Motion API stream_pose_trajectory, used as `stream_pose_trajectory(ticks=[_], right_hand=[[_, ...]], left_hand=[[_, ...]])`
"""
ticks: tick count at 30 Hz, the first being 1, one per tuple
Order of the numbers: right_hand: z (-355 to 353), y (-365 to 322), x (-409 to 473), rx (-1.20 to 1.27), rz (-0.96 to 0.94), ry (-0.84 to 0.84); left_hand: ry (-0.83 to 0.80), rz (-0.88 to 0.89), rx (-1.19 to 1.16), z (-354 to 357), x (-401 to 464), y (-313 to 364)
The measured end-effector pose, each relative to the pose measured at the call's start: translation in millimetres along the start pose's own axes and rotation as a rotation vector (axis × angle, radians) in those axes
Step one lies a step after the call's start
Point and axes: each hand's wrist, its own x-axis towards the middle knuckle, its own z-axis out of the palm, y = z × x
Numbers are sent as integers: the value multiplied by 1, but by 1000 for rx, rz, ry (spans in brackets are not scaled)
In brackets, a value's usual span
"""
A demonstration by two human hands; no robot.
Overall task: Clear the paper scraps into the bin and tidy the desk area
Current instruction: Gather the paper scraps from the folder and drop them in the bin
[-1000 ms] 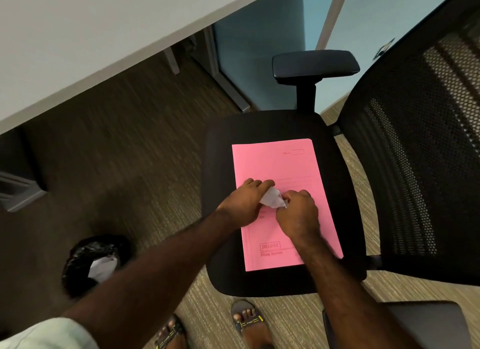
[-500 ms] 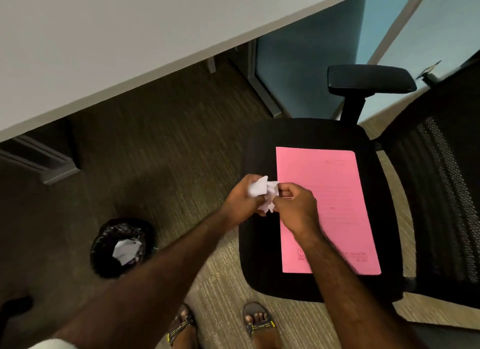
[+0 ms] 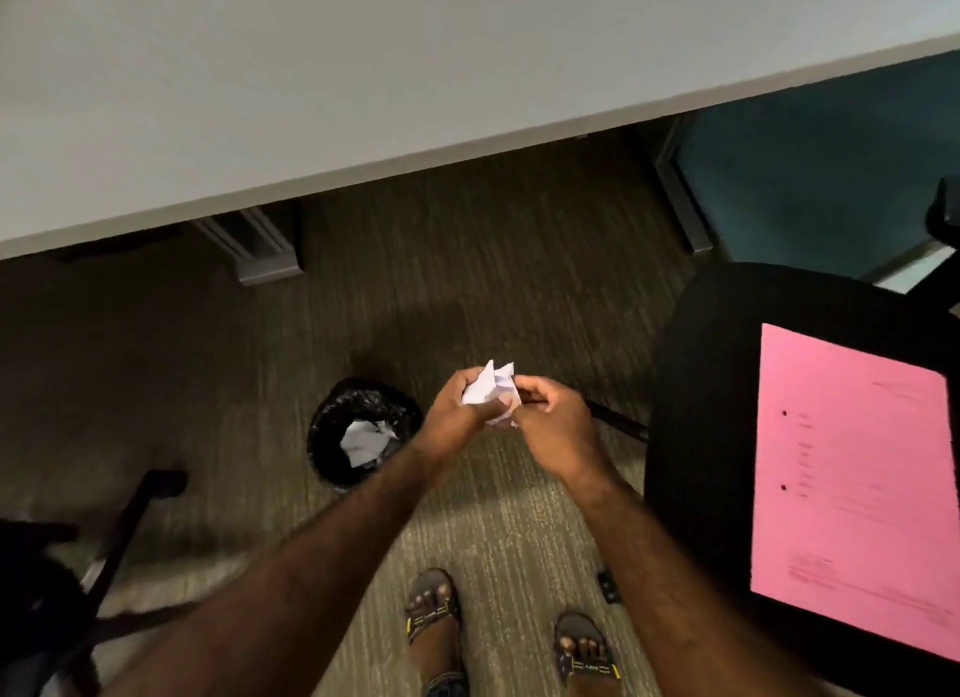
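A crumpled white paper scrap (image 3: 491,387) is held between both hands above the carpet. My left hand (image 3: 460,410) cups it from the left and my right hand (image 3: 553,423) pinches it from the right. A small round bin (image 3: 332,421) lined with a black bag stands on the floor just left of my left hand, with white paper (image 3: 366,439) lying inside. A pink folder (image 3: 852,483) lies flat on the black chair seat (image 3: 701,436) at the right.
The white desk (image 3: 363,73) spans the top, its grey legs (image 3: 260,244) reaching the carpet. Another black chair base (image 3: 119,540) sits at the lower left. My sandalled feet (image 3: 431,613) stand below my hands.
Both hands lifted the scrap off the pink folder and carried it left, away from the chair and toward the bin. The view swung left with them.
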Motion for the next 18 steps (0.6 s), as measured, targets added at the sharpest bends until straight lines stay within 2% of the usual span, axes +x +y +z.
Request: stream_pose_trajectory(ticks=[3,7,11,18], right_hand=[[56,-3,0,1,-6,-106],[126,3,3,-46,43,-249],[198,18,7,-82,86,-369],[264,39,15,-87,203,-441]], left_hand=[[112,-17,-37,-54,-2,-14],[153,-88,-80,-119,-6,-34],[303,-124,-67,-180,-7,-62],[389,-188,-102,-231,2,-89]])
